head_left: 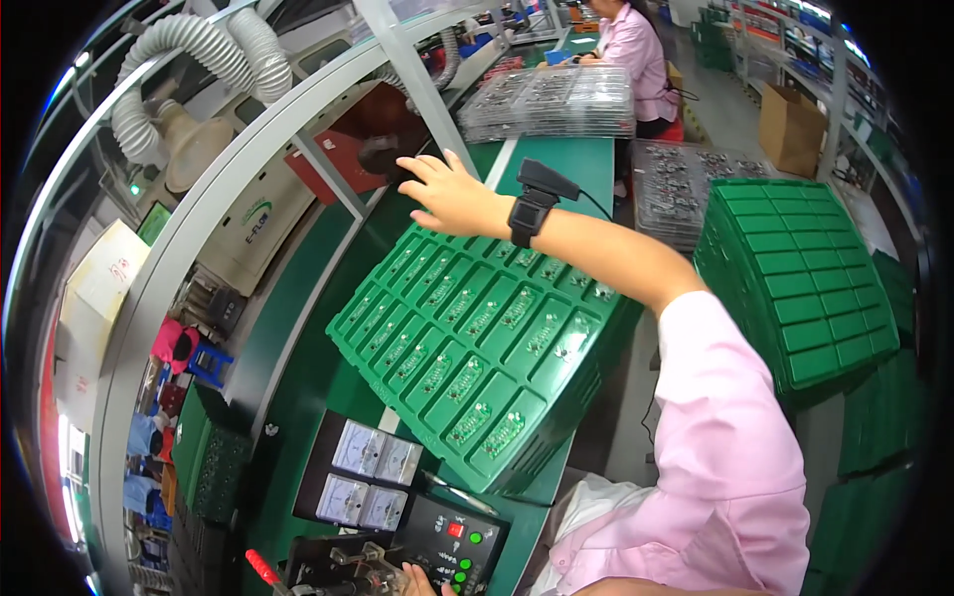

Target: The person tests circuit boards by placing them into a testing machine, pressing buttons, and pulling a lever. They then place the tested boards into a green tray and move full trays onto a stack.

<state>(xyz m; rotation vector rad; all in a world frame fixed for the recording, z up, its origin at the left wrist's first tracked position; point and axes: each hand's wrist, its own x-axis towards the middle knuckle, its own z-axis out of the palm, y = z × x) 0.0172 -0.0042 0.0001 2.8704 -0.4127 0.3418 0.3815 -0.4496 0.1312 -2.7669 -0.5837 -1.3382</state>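
My right hand [452,196] reaches over the far-left end of a green compartment tray [437,422], fingers spread and nothing in them. A black strap with a small device [532,211] is on that wrist. Small green circuit boards [465,379] lie singly in the tray's compartments, and the tray tops a stack. At the lower edge, only a few fingers of my left hand [419,581] show. They are beside a metal test fixture [348,571] and a black control box [459,541] with green and red buttons; whether they grip anything is hidden.
Four-faced panel meters [363,449] stand left of the trays. A grey frame post [405,74] rises beyond my right hand. Clear plastic trays [547,104] are stacked at the back near a co-worker in pink [636,50]. More green trays [805,288] stand at right.
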